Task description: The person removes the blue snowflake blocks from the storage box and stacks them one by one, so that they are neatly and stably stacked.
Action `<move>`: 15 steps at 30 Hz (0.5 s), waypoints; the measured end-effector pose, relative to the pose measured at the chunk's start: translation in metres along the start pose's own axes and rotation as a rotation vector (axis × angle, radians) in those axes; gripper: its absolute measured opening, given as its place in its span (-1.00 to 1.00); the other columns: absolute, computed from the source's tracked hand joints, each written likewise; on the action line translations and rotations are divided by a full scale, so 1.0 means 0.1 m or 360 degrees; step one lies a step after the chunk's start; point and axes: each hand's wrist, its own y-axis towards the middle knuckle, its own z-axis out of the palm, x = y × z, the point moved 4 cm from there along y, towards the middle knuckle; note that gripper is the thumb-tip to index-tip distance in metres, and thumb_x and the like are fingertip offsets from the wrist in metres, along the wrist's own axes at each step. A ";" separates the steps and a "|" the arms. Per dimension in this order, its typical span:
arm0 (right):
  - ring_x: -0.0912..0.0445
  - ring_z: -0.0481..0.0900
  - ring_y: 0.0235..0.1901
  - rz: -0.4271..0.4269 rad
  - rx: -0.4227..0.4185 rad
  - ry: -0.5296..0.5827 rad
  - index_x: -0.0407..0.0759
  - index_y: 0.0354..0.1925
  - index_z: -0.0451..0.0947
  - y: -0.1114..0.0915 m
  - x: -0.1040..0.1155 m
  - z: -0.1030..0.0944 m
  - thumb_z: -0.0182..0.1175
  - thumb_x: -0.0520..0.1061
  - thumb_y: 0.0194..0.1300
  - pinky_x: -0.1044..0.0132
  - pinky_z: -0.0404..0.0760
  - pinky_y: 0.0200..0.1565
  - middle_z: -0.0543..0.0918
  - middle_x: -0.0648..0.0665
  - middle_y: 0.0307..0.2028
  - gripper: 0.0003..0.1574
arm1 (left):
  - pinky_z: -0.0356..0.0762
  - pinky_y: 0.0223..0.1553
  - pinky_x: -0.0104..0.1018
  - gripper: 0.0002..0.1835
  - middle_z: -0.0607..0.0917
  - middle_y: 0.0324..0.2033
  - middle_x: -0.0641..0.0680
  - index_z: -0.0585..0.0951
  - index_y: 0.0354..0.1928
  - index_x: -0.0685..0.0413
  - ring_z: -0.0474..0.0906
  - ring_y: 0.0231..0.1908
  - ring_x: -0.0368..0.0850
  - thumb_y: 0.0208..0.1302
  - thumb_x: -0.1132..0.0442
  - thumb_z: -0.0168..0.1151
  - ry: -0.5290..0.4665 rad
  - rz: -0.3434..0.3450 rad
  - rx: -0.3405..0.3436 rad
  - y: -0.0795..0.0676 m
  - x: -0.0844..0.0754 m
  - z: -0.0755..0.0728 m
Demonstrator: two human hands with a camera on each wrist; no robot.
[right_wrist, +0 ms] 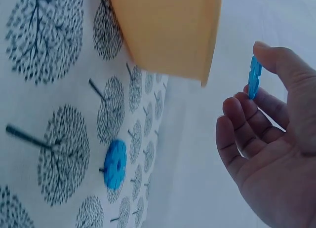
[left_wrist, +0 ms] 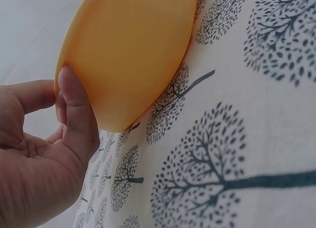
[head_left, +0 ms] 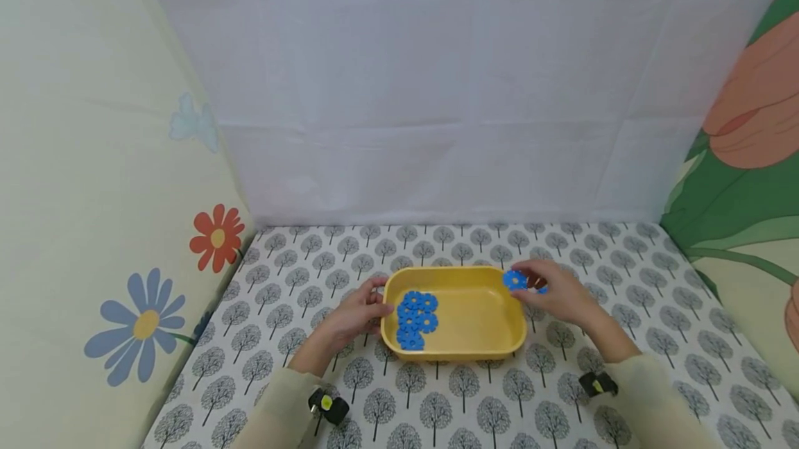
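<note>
A yellow plastic tray [head_left: 471, 324] rests on the patterned cloth. My left hand [head_left: 357, 311] grips its left end, the thumb [left_wrist: 76, 107] over the rim and other fingers outside. Several blue flower-shaped discs [head_left: 410, 315] lie overlapped in the tray's left part. By the back right corner, my right hand [head_left: 557, 291] pinches one blue notched disc [right_wrist: 254, 79] by its edges, thumb against fingers, above the cloth. Another blue disc [right_wrist: 112, 169] lies on the cloth right of the tray; in the head view the right hand hides much of it.
White cloth printed with grey trees [head_left: 379, 404] covers the table. A white sheet [head_left: 399, 102] hangs at the back. Flower-printed panels stand at the left [head_left: 81, 178] and right [head_left: 749, 227].
</note>
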 end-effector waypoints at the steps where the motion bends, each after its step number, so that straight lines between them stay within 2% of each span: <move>1: 0.16 0.57 -0.26 0.0007 -0.0005 0.0001 -0.29 0.12 0.60 -0.01 -0.02 -0.03 0.45 -0.13 0.23 0.18 0.71 -0.19 0.64 -0.09 -0.18 -0.47 | 0.57 -0.45 -0.32 -0.32 0.43 -0.26 0.08 0.23 0.47 0.10 0.54 -0.41 -0.10 0.37 0.35 0.23 0.0000 0.0000 0.0000 0.00 0.00 0.00; 8: 0.12 0.57 -0.23 0.0116 -0.0014 -0.0016 -0.31 0.16 0.57 -0.08 -0.25 -0.14 0.41 -0.10 0.28 0.30 0.67 -0.16 0.63 -0.13 -0.15 -0.46 | 0.55 -0.46 -0.29 -0.35 0.40 -0.28 0.07 0.26 0.46 0.07 0.51 -0.42 -0.10 0.38 0.35 0.23 0.0018 -0.0011 -0.0033 0.01 -0.01 0.00; 15: 0.08 0.58 -0.21 0.0254 0.0026 -0.0035 -0.35 0.17 0.56 -0.15 -0.49 -0.11 0.39 -0.07 0.31 0.29 0.65 -0.17 0.61 -0.21 -0.09 -0.43 | 0.55 -0.46 -0.29 -0.36 0.41 -0.27 0.07 0.27 0.46 0.05 0.50 -0.42 -0.10 0.38 0.36 0.23 0.0019 -0.0017 -0.0043 0.00 -0.01 0.00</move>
